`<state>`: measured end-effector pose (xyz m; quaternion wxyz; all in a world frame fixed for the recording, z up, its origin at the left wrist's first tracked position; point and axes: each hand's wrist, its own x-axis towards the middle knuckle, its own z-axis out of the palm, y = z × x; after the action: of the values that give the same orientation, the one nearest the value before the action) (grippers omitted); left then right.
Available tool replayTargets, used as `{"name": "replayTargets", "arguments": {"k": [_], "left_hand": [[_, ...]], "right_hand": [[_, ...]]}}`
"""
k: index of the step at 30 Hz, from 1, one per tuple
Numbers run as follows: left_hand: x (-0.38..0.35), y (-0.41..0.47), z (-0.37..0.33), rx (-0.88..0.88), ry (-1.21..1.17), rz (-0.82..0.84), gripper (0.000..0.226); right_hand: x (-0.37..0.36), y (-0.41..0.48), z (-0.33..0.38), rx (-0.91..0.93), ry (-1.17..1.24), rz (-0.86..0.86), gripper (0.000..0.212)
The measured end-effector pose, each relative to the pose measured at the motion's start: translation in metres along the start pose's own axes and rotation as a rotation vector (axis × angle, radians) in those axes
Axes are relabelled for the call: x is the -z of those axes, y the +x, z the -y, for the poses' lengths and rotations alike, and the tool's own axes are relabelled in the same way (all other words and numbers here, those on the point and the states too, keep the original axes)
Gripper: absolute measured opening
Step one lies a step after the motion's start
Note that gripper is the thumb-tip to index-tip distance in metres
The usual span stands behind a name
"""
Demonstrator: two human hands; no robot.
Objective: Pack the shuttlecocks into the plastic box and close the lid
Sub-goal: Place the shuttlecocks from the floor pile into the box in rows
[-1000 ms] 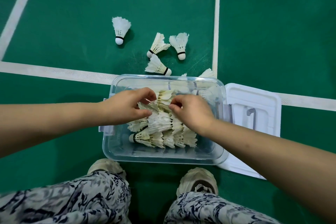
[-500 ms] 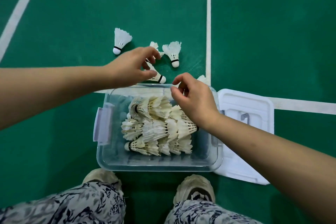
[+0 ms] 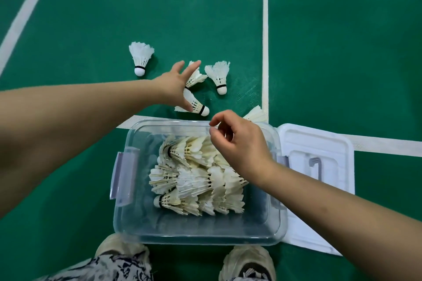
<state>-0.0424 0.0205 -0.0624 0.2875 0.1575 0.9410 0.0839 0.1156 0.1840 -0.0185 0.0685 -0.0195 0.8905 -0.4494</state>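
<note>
A clear plastic box (image 3: pixel 127 217) stands on the green court floor with several white shuttlecocks (image 3: pixel 196 180) stacked in rows inside. Its white lid (image 3: pixel 319 143) lies flat to the right. My left hand (image 3: pixel 174 85) reaches beyond the box with fingers spread over two loose shuttlecocks (image 3: pixel 196 106), holding nothing. Another shuttlecock (image 3: pixel 218 75) lies just right of them, one (image 3: pixel 140 57) farther left, and one (image 3: pixel 257 115) peeks out behind the box's far right corner. My right hand (image 3: pixel 239 143) hovers over the box's far rim, fingers loosely curled and empty.
White court lines (image 3: pixel 265 29) cross the green floor beyond and beside the box. My two shoes (image 3: pixel 249 262) stand right against the box's near wall, with patterned trouser legs (image 3: pixel 109 269) at the bottom edge.
Both hands left the shuttlecocks in the box. My left hand moved out past the far rim and spread open over the loose shuttlecocks; my right hand rose to the far rim.
</note>
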Motion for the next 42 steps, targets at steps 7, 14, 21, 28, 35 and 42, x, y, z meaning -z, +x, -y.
{"name": "replayTargets", "arguments": {"k": [7, 14, 21, 28, 35, 42], "left_hand": [[-0.008, 0.022, -0.012, -0.061, 0.377, 0.060, 0.124], [0.004, 0.021, -0.028, -0.145, 0.613, 0.126, 0.101], [0.000, 0.018, -0.040, -0.183, 0.750, 0.204, 0.079], [-0.014, 0.009, -0.034, -0.235, 0.810, 0.121, 0.039], [0.010, -0.014, -0.025, -0.202, 0.687, 0.077, 0.046], [0.046, -0.060, -0.018, -0.295, 0.503, -0.104, 0.042]], "right_hand": [[0.000, -0.001, 0.000, 0.010, 0.010, 0.016, 0.004], [-0.003, -0.001, 0.000, 0.011, 0.008, 0.015, 0.003], [-0.004, -0.002, 0.000, 0.016, 0.001, 0.017, 0.004], [-0.002, -0.004, 0.000, 0.031, 0.001, 0.020, 0.004], [-0.002, -0.010, 0.003, 0.012, 0.017, 0.050, 0.005], [0.004, -0.020, 0.012, -0.003, 0.041, 0.045, 0.006]]}}
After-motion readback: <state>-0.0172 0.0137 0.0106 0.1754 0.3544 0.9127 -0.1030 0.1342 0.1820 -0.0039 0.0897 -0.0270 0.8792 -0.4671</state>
